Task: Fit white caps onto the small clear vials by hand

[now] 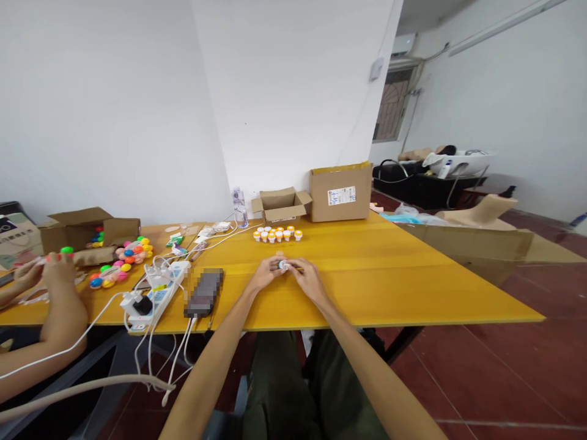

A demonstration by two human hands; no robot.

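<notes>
Over the middle of the table, my left hand (pixel 266 272) and my right hand (pixel 308 278) meet with bent fingers around a small white-and-bluish round piece (pixel 284 264). Fingers cover part of it, and its exact kind is too small to make out. Just beyond my hands stand several small white tubs with orange rims (pixel 279 236), grouped in rows.
Behind the tubs are an open small carton (pixel 280 211), a larger cardboard box (pixel 342 192) and a water bottle (pixel 239 208). A phone (pixel 204 293), a power strip (pixel 158 298) and cables lie left. Farther left, a co-worker's hands (pixel 59 272) are near colourful balls (pixel 132 252).
</notes>
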